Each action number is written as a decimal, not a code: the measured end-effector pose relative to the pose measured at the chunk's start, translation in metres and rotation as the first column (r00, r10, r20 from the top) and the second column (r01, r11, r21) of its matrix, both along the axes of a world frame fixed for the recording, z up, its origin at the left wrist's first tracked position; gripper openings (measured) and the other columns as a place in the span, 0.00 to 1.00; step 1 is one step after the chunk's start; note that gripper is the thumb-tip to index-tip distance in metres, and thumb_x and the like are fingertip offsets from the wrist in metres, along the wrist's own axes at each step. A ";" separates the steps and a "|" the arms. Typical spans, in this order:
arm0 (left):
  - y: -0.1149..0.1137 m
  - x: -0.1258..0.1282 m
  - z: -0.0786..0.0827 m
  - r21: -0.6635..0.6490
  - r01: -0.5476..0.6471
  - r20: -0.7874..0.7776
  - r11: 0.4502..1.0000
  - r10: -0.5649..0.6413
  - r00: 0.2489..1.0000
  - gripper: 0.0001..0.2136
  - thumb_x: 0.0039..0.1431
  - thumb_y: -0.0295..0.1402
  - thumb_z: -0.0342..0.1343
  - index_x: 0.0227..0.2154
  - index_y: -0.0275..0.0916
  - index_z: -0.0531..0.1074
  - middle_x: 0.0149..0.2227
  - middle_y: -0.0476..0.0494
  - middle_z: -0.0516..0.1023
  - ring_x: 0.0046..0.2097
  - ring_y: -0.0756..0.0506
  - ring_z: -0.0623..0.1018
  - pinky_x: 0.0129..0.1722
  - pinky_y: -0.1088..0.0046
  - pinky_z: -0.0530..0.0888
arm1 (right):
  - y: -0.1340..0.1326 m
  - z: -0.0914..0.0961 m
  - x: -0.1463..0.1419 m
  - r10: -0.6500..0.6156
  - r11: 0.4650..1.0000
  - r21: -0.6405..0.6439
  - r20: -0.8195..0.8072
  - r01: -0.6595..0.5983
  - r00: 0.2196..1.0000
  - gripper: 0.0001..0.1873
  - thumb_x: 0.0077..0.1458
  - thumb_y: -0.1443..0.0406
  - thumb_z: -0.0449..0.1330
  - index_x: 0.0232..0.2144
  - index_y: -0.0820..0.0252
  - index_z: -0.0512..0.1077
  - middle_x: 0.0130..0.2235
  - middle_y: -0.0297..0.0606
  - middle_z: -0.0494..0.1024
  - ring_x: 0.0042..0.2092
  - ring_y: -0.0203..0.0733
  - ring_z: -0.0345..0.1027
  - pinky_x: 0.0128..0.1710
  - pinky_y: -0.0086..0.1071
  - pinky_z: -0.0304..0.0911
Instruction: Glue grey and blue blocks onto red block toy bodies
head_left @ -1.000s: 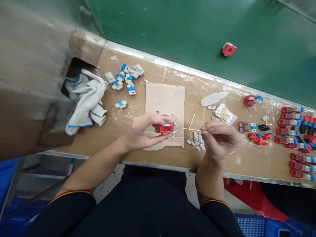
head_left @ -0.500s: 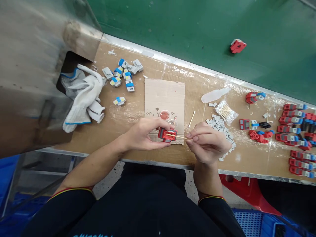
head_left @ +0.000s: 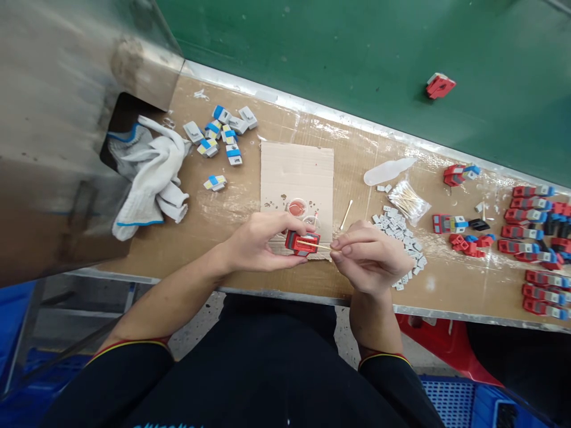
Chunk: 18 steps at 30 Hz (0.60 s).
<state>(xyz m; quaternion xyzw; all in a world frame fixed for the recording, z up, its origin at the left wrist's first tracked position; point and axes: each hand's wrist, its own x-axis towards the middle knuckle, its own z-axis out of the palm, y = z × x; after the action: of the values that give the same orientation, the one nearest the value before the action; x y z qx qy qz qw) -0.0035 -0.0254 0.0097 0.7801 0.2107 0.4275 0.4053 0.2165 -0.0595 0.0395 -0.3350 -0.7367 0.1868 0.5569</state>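
My left hand [head_left: 256, 242] pinches a small red and dark grey plastic toy piece [head_left: 291, 240] between thumb and fingers, above the lower part of a cardboard sheet [head_left: 297, 169]. In my right hand [head_left: 372, 255], thumb and fingertips grip a thin wooden stick [head_left: 322, 246]. Its far end lies against the recessed red face of the toy piece; I cannot make out whether the tip has cotton. Just beyond my left fingers, a small round dish of reddish liquid [head_left: 297, 208] sits on the cardboard, with a second clear dish [head_left: 311, 222] partly hidden beside it.
Grey and blue pieces [head_left: 229, 134] and white gloves [head_left: 151, 175] lie left. To the right are a loose cotton swab [head_left: 346, 214], bagged swabs [head_left: 408, 201], small grey tiles [head_left: 397, 229] and rows of red-blue toys [head_left: 530, 217]. A red piece [head_left: 440, 87] rests on the green surface [head_left: 339, 53].
My right hand has shifted slightly left, and the stick's tip reaches further left across the toy piece. On the green surface, the red piece has moved a little to the right.
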 end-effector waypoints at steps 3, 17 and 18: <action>-0.001 0.000 -0.001 -0.003 -0.007 0.007 1.000 0.007 1.000 0.15 0.57 0.29 0.73 0.45 0.38 0.75 0.45 0.38 0.89 0.44 0.45 0.89 0.46 0.73 0.86 | 0.000 0.001 0.000 0.035 0.999 -0.003 -0.011 -0.035 0.999 0.07 0.60 0.71 0.67 0.36 0.53 0.76 0.30 0.33 0.85 0.24 0.37 0.76 0.22 0.32 0.72; 0.001 0.001 -0.003 0.057 -0.030 0.029 0.998 0.028 0.999 0.14 0.59 0.27 0.71 0.45 0.39 0.76 0.45 0.38 0.89 0.48 0.43 0.89 0.50 0.71 0.86 | 0.000 0.001 0.002 0.066 0.998 -0.006 -0.034 -0.066 0.997 0.09 0.58 0.72 0.68 0.38 0.54 0.78 0.30 0.34 0.85 0.25 0.38 0.77 0.22 0.31 0.72; 0.001 0.001 -0.003 0.062 -0.034 0.027 0.997 0.033 0.999 0.14 0.59 0.26 0.71 0.45 0.39 0.76 0.45 0.38 0.89 0.48 0.43 0.89 0.50 0.71 0.86 | 0.000 0.000 0.002 0.065 0.998 -0.005 -0.041 -0.066 0.997 0.09 0.58 0.73 0.68 0.38 0.54 0.78 0.30 0.34 0.85 0.25 0.38 0.77 0.22 0.31 0.72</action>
<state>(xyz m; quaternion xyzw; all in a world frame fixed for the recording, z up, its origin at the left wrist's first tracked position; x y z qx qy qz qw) -0.0028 -0.0244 0.0071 0.7832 0.2050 0.4507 0.3762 0.2186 -0.0598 0.0398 -0.3086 -0.7352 0.2140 0.5643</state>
